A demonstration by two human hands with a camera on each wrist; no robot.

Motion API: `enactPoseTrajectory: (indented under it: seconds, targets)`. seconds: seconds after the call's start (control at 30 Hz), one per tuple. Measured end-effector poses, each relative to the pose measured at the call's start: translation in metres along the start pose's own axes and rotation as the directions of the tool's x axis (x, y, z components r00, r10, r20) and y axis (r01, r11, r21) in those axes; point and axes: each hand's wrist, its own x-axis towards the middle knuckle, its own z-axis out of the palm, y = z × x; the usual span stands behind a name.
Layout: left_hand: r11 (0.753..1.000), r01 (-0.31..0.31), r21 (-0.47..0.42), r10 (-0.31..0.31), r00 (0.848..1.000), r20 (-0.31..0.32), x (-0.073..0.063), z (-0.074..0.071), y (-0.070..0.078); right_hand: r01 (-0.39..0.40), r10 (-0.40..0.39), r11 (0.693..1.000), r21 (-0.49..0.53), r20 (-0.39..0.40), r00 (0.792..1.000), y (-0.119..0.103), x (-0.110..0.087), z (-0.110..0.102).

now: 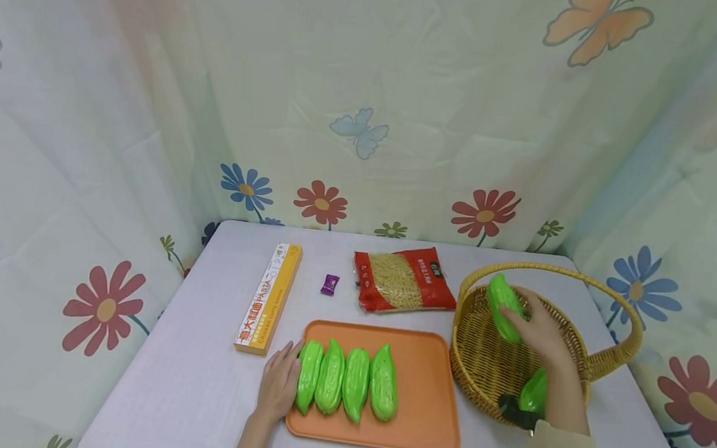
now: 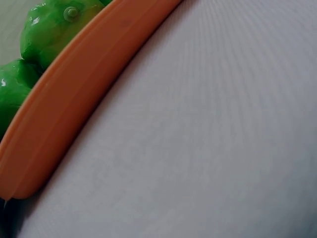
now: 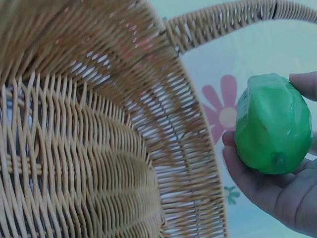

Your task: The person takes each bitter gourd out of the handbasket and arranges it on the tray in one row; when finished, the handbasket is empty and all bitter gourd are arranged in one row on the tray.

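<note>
My right hand (image 1: 541, 334) grips a glossy green bitter melon (image 1: 502, 301) above the wicker basket (image 1: 473, 366). In the right wrist view, thumb and fingers are curled round this melon (image 3: 275, 126), beside the basket's rim. A second bitter melon (image 1: 534, 391) lies in the basket, partly hidden by my forearm. My left hand (image 1: 279, 382) rests at the left edge of the orange tray (image 1: 426, 401), fingers fairly straight, close against the leftmost bitter melon (image 1: 309, 376). Several such melons stand side by side on the tray's left part. The left wrist view shows no hand, just melon ends (image 2: 54, 29) over the tray's rim.
Behind the tray lie a red-ended bag of pasta (image 1: 400, 279) and a small purple wrapped sweet (image 1: 330, 284). A yellow and white pasta box (image 1: 269, 298) is at the left. The basket's tall handle (image 1: 626, 340) arches over to the right. A flowered curtain surrounds the table.
</note>
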Motion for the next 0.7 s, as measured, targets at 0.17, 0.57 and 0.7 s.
enactPoseTrajectory:
  seconds: [0.17,0.57,0.7]
  targets:
    - [1.0,0.0,0.006,0.0,1.0,0.003,0.001,-0.001,0.002,-0.004,0.004,1.0,0.011,0.015,1.0,-0.006,-0.008,0.004]
    - [1.0,-0.002,0.013,0.002,1.0,0.0,-0.001,-0.001,0.002,-0.036,0.032,0.992,0.12,0.032,0.999,-0.02,-0.03,0.021]
    - [1.0,-0.002,0.013,0.002,1.0,-0.005,-0.001,-0.001,0.003,-0.022,0.011,0.98,0.198,0.056,0.998,-0.019,-0.032,0.027]
